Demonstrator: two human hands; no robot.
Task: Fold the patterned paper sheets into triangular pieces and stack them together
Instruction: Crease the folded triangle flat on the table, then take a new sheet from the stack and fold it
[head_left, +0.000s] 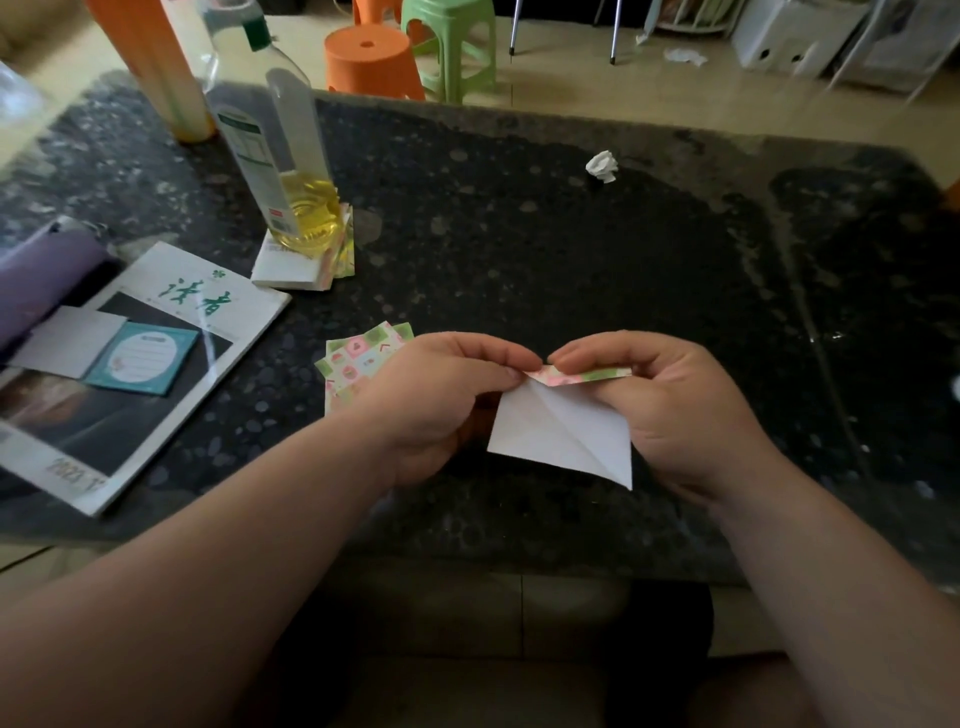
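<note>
Head view, centre frame: I've got the left hand pinching the left end of the patterned paper sheet. The right hand pinches its folded top edge, white side up, over the dark table. A pile of patterned paper lies just left of the left hand. There's an oil bottle upper left.

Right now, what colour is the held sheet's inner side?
The held sheet is plain white inside; head view.

Left of the gripped patterned paper sheet, folded patterned paper pieces on dark stone table; beyond, crumpled white paper ball.
</note>
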